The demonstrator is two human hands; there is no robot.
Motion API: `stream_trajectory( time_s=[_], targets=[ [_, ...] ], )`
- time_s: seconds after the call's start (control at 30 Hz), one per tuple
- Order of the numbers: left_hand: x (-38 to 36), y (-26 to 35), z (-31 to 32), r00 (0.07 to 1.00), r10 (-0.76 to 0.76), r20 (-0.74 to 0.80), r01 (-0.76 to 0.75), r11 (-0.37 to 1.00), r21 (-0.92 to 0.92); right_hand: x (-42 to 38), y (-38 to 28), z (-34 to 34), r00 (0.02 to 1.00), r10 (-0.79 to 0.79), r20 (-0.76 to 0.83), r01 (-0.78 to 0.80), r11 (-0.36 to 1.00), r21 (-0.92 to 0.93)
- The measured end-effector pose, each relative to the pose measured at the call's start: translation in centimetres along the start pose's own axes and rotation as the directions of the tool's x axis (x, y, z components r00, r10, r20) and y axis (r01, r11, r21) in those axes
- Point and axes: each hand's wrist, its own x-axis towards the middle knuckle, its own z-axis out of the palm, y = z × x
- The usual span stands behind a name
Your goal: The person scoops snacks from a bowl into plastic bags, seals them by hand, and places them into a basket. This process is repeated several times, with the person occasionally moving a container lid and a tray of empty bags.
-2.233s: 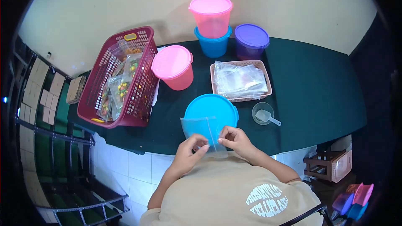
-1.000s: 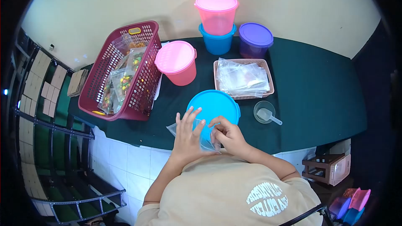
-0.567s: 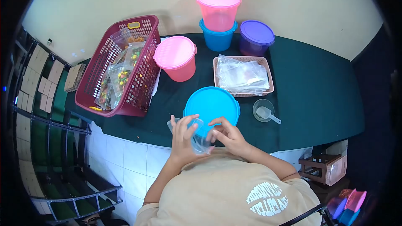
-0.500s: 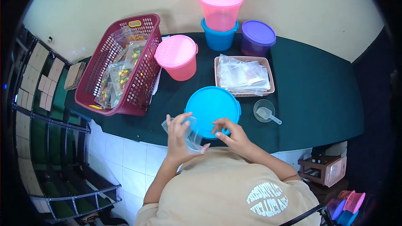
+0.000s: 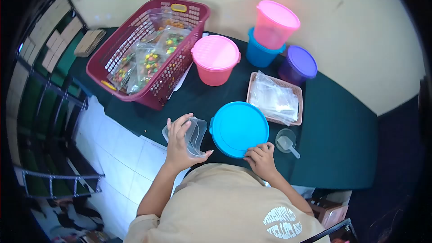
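Observation:
My left hand [image 5: 179,146] is wrapped round a clear plastic container [image 5: 196,136], tilted on its side at the table's front edge. Just right of it stands a tub with a blue lid [image 5: 239,129]. The fingers of my right hand [image 5: 262,158] are bent together on the lid's lower right rim. Beyond the lid, clear plastic bags [image 5: 274,96] lie in a pink tray [image 5: 300,108]. A clear cup [image 5: 286,134] with a small scoop [image 5: 288,145] is to the right of my right hand.
A maroon basket [image 5: 155,100] at the left holds bags of colourful pieces [image 5: 150,65]. Behind are a pink-lidded tub [image 5: 216,58], a pink tub [image 5: 275,24] stacked on a blue one [image 5: 262,53], and a purple tub [image 5: 299,64]. Brown cardboard pieces [image 5: 90,42] lie far left.
The view has turned and shifted. My right hand has come down onto the blue lid's rim. My left hand has moved the clear container leftward, away from the lid.

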Motion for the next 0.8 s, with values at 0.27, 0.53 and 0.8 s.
stream_trajectory(
  time_s=[0.27, 0.53, 0.8],
  targets=[
    [-2.1, -2.6, -2.5, 0.995, -0.085, -0.042, 0.087, 0.995, 0.043, 10.2, 0.1, -3.5, 0.995, -0.042, -0.093, 0.039, 0.999, -0.035],
    [-2.3, -3.9, -4.5, 0.994, -0.107, 0.029, 0.107, 0.994, -0.017, 27.6, 9.3, 6.6, 0.963, -0.234, -0.135, 0.171, 0.915, -0.365],
    [-2.1, -4.9, -3.7, 0.984, -0.123, 0.129, 0.129, 0.991, -0.038, 27.6, 10.2, 7.2, 0.968, -0.106, -0.227, 0.029, 0.947, -0.319]
  ],
)
